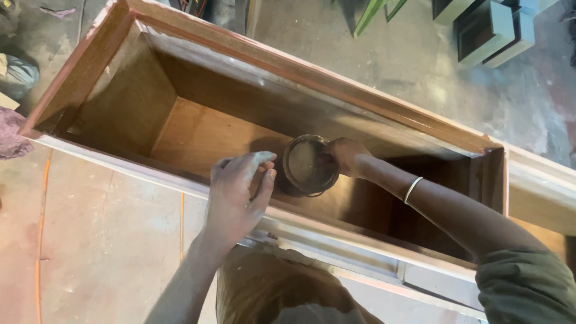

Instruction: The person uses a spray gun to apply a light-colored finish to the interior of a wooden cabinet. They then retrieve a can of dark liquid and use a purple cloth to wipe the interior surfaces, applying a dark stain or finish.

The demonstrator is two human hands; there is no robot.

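My right hand [347, 157] grips the tin [309, 165] inside the wooden box [198, 135]; my half-open, empty left hand [237, 195] sits at its nine o'clock.

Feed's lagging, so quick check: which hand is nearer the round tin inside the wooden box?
Right. The right hand grips the tin at its rim; the left hand is just beside it, apart.

Tin [309, 165] inside cabinet [288, 66], right hand [347, 156] at its 3 o'clock, left hand [237, 192] at 9 o'clock, over front rail [336, 240].
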